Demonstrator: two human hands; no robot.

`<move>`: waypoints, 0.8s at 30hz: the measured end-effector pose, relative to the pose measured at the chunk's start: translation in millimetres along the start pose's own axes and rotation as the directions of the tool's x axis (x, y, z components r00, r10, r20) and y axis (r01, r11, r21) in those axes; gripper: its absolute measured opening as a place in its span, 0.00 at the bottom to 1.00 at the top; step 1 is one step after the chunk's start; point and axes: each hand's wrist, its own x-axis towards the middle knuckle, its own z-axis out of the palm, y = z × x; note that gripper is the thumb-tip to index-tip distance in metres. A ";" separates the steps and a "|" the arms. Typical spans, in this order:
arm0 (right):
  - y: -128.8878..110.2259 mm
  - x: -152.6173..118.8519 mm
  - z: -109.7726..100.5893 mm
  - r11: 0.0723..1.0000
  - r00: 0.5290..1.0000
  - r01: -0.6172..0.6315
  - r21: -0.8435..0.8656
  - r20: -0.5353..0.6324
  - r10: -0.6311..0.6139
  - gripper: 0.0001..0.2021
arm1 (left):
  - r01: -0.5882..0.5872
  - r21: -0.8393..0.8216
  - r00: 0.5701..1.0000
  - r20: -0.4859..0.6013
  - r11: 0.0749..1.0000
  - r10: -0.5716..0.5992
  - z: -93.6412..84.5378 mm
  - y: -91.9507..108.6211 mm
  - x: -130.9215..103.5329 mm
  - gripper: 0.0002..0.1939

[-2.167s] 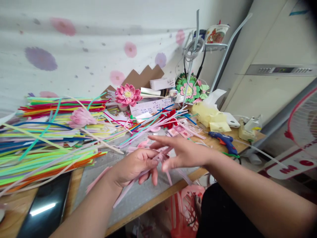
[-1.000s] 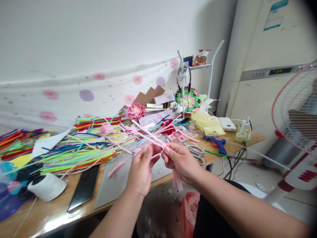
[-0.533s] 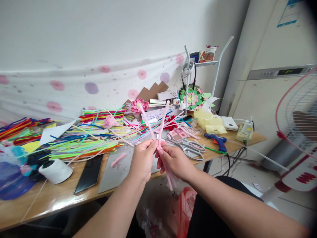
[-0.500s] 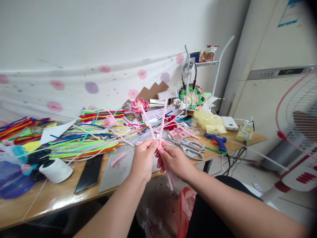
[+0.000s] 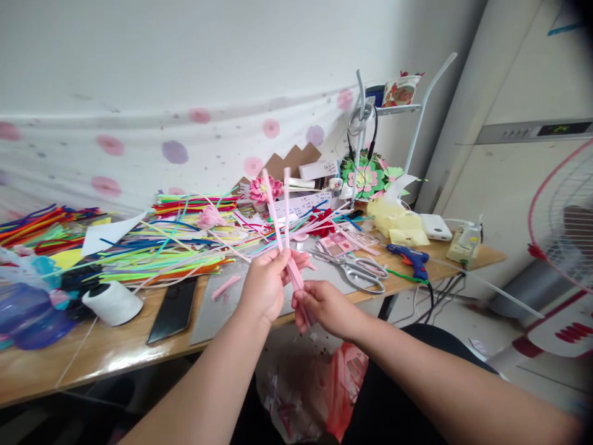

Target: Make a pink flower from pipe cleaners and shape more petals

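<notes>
Pink pipe cleaners (image 5: 286, 213) are held in front of me, two ends pointing up in a narrow V. My left hand (image 5: 267, 281) pinches them about the middle between thumb and fingers. Just below, my right hand (image 5: 319, 303) grips their lower part, its fingers curled round. Behind my hands lies a grey cutting mat (image 5: 208, 318) with a short pink piece (image 5: 226, 288) on it. Scissors (image 5: 359, 272) rest just right of my hands. A pink flower (image 5: 266, 189) stands behind the upright ends.
Bundles of coloured pipe cleaners (image 5: 180, 269) cover the table's left and middle. A white thread spool (image 5: 113, 303) and black phone (image 5: 172, 311) lie near the front edge. To the right are a blue glue gun (image 5: 412, 259) and a fan (image 5: 565, 247). A red bag (image 5: 345, 386) hangs below.
The crossed pink pipe cleaners now lie closer together, their upper ends nearly parallel. My right hand has moved down along them, below the left. The view has shifted slightly.
</notes>
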 end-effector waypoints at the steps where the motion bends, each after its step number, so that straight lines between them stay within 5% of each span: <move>1: 2.8 -0.5 2.9 1.000 1.000 -0.013 0.013 0.016 0.013 0.11 | 0.019 -0.031 1.000 -0.008 0.999 -0.019 -1.2 1.3 0.2 0.07; 6: 11.8 -5.4 15.3 0.997 0.996 -0.047 -0.067 0.076 0.053 0.17 | 0.065 -0.127 0.992 -0.103 0.990 -0.078 -7.6 3.1 1.7 0.05; 11: 0.5 -6.4 -4.4 0.913 0.987 0.149 -0.379 0.119 -0.112 0.19 | 0.009 -0.094 0.996 -0.088 0.996 -0.018 -18.0 10.4 0.4 0.07; 15: -11.4 4.6 -23.9 0.947 0.944 0.279 -0.160 -0.135 -0.301 0.18 | 0.193 0.051 0.974 0.108 0.980 -0.198 -21.3 4.4 -9.2 0.08; 19: -11.2 14.2 -26.0 0.956 0.950 0.289 0.060 -0.143 -0.278 0.15 | 0.296 0.127 0.920 0.231 0.947 -0.318 -19.5 -9.0 -18.9 0.09; 24: -11.6 16.8 -25.8 0.968 0.955 0.248 -0.023 -0.161 -0.249 0.16 | 0.285 0.175 0.900 0.290 0.942 -0.326 -25.4 -15.2 -22.9 0.09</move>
